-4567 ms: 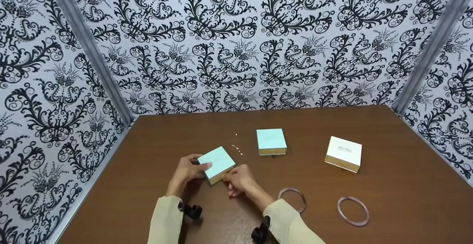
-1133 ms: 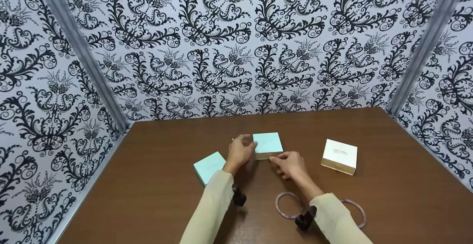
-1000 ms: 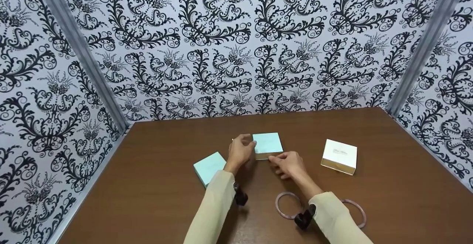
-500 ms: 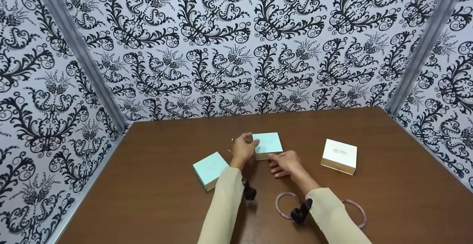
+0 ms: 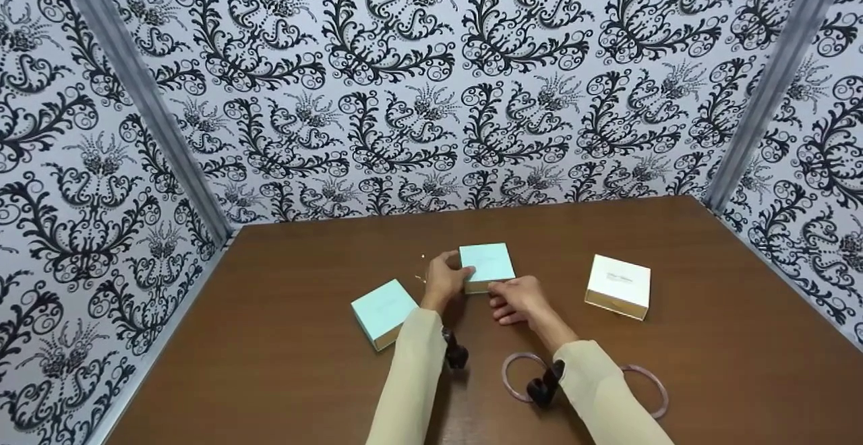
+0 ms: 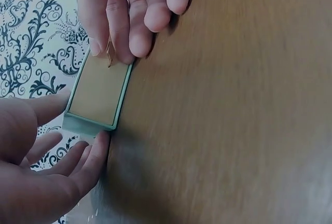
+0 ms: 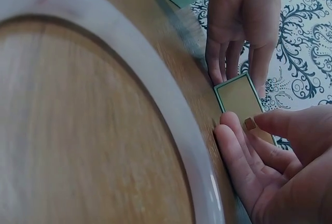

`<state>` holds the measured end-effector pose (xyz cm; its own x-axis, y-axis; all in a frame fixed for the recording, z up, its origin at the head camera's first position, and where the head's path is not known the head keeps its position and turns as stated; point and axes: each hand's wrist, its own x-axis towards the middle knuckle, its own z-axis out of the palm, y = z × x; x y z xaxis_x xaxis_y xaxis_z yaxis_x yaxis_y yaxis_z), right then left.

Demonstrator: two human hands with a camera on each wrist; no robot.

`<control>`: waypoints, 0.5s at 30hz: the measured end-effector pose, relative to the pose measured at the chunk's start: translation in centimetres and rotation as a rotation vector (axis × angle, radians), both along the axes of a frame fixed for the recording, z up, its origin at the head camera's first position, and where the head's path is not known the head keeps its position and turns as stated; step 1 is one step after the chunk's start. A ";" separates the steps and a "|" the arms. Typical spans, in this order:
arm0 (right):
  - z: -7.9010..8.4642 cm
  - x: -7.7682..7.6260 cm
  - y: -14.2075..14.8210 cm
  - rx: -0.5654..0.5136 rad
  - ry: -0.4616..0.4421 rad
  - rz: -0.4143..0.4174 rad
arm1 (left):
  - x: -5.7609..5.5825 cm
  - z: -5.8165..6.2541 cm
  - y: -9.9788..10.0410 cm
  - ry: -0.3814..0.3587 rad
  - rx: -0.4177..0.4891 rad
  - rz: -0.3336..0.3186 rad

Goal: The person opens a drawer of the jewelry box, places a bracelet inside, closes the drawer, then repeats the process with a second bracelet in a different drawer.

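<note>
A mint-green drawer box (image 5: 487, 261) with a tan front sits mid-table. My left hand (image 5: 441, 281) grips its left side, thumb over the top edge; in the left wrist view the fingers (image 6: 93, 164) lie along its lower side. At the drawer front, my right hand (image 5: 519, 299) pinches a small brown pull tab (image 7: 250, 124) between thumb and fingertips. The drawer front looks level with the sleeve's rim. Left of this box, a second mint-green box (image 5: 384, 308) stands at an angle, partly behind my left sleeve.
A white drawer box (image 5: 618, 282) stands to the right. Two pale mauve bangles lie nearer me: one bangle (image 5: 504, 379) by my right wrist camera, the other bangle (image 5: 664, 398) partly under my right sleeve. Tiny pale bits (image 5: 422, 278) lie left of my left hand.
Both hands have moved from the left mint-green box to the middle one. In the last second the left hand has shifted slightly right, and the right fingers have closed in at the drawer front.
</note>
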<state>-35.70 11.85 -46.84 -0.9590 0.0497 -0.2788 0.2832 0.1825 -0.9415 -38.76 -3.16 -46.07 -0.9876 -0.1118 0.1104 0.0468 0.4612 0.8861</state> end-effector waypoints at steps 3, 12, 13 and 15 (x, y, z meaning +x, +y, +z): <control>0.0 -0.1 0.0 0.011 -0.003 0.005 | 0.1 0.2 0.1 -0.016 -0.002 -0.007; -0.1 -0.1 -0.1 0.035 -0.005 0.002 | 0.4 0.6 0.0 -0.027 -0.038 -0.049; -0.2 -0.1 -0.1 0.037 -0.004 0.002 | 0.4 0.6 0.0 -0.030 -0.047 -0.050; -0.3 -0.1 -0.1 0.039 -0.002 0.002 | 0.4 0.7 0.0 -0.033 -0.060 -0.048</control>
